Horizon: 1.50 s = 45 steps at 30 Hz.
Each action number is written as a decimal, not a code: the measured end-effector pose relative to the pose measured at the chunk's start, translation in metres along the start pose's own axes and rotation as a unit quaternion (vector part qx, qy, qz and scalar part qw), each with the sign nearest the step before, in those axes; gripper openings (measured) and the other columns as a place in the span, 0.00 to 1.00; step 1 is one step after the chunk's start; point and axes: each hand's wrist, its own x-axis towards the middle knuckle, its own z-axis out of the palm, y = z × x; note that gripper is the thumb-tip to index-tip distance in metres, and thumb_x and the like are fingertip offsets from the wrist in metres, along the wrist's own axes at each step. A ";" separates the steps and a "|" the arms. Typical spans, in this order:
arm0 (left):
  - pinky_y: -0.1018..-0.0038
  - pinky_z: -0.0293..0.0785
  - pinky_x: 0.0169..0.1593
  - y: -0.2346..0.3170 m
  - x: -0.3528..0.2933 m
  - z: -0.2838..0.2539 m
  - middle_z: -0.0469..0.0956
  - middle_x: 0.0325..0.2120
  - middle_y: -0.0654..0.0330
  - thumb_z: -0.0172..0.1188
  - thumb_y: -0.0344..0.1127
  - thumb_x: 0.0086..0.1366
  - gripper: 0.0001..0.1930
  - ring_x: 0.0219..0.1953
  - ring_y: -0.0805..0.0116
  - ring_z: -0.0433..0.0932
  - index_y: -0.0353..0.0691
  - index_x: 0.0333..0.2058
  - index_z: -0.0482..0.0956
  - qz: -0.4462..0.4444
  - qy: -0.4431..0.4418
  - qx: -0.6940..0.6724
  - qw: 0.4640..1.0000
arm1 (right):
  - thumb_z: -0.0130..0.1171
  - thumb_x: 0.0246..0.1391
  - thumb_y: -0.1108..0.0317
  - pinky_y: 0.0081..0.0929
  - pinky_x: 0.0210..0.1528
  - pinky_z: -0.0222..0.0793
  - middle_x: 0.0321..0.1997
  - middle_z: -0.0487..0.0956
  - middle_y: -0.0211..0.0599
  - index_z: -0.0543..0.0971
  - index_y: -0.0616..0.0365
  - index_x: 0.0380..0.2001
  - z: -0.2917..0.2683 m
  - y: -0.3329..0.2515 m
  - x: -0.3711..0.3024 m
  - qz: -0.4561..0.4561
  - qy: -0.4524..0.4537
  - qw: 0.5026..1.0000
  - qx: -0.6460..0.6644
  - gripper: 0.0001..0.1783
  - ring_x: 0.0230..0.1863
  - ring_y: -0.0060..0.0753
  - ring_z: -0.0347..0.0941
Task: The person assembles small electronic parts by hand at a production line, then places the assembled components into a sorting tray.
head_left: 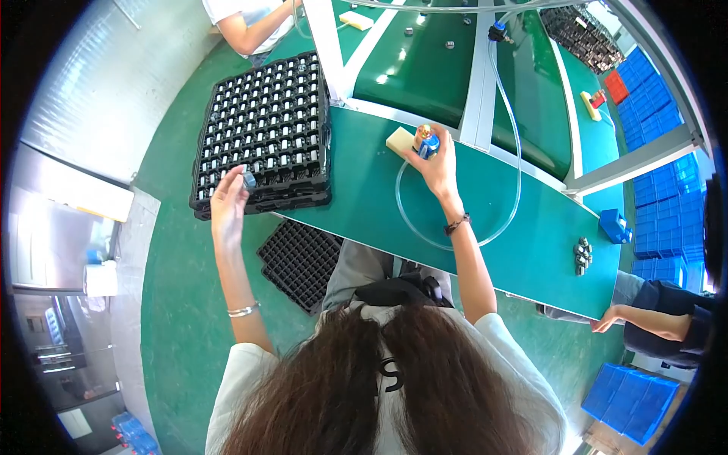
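My left hand is closed on a small grey metal part, pinched between thumb and fingers at the near edge of a black tray. Upright small metal parts fill most of the tray's pockets, and more black trays seem stacked beneath it. Over the green table, my right hand wraps round a small blue tool with a brass end. Just left of that hand lies a pale yellow foam block. A clear hose loops out beside the right hand; where it joins the tool is hidden.
A green conveyor belt runs behind a white metal frame. Several metal parts and a blue holder sit at the table's right end, near another person's hand. An empty black tray lies below the table. Another person's arm shows far left.
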 end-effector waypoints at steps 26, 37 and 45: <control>0.79 0.70 0.52 -0.055 -0.062 0.140 0.67 0.50 0.46 0.46 0.33 0.66 0.19 0.46 0.68 0.72 0.30 0.53 0.61 -0.235 -0.174 -0.282 0.914 | 0.60 0.40 0.43 0.32 0.36 0.69 0.26 0.79 0.43 0.79 0.58 0.28 0.038 0.108 0.165 0.157 0.004 0.981 -0.111 0.26 0.33 0.42 0.77; 0.81 0.72 0.45 -0.063 -0.068 0.141 0.70 0.47 0.55 0.48 0.35 0.66 0.18 0.41 0.70 0.74 0.34 0.52 0.64 -0.283 -0.136 -0.285 0.906 | 0.58 0.44 0.48 0.42 0.36 0.67 0.27 0.78 0.47 0.77 0.57 0.30 0.066 0.173 0.224 0.016 0.114 0.979 -0.167 0.21 0.31 0.51 0.75; 0.82 0.70 0.45 -0.051 -0.064 0.149 0.70 0.46 0.52 0.46 0.36 0.66 0.19 0.41 0.73 0.72 0.34 0.53 0.63 -0.262 -0.141 -0.293 0.908 | 0.64 0.43 0.54 0.35 0.41 0.67 0.35 0.77 0.43 0.77 0.57 0.36 0.048 0.150 0.228 0.028 0.154 0.985 -0.071 0.21 0.36 0.43 0.74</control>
